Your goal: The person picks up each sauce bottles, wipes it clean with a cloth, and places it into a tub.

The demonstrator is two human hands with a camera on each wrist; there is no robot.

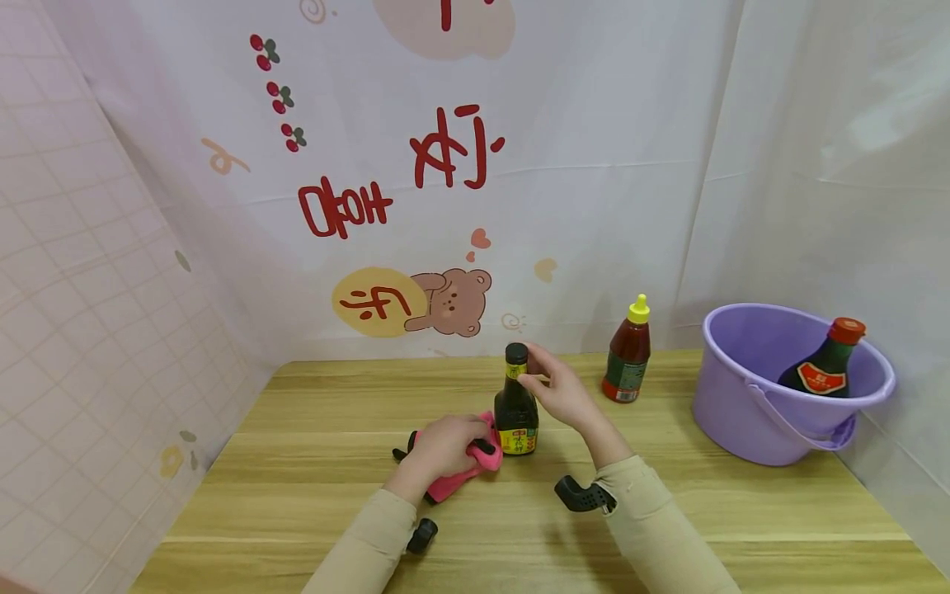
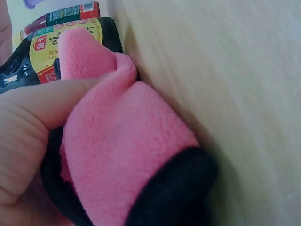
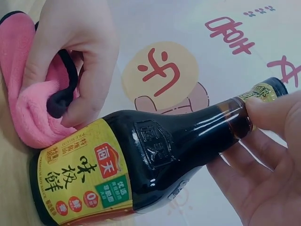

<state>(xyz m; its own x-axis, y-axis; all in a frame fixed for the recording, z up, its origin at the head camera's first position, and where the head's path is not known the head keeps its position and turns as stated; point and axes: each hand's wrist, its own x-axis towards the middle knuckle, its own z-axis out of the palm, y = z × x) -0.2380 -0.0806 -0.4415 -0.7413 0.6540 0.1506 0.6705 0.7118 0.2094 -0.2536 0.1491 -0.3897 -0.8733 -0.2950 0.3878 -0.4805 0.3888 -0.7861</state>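
Observation:
A dark soy sauce bottle [image 1: 515, 410] with a black cap and a yellow label stands upright on the table. My right hand [image 1: 560, 394] holds it by the neck, thumb on one side and fingers behind, as the right wrist view of the bottle [image 3: 155, 146] shows. My left hand [image 1: 444, 445] grips a pink cloth [image 1: 453, 485] with black edging, just left of the bottle. In the left wrist view the bunched cloth [image 2: 122, 127] hides part of the bottle's label. Part of the cloth lies against or very near the lower side of the bottle.
A red sauce bottle [image 1: 627, 363] with a yellow nozzle cap stands to the right, further back. At the right end of the wooden table [image 1: 297, 503] is a purple bucket [image 1: 742, 412], with a red-capped dark bottle [image 1: 831, 363] leaning inside. A printed curtain [image 1: 594, 206] hangs behind.

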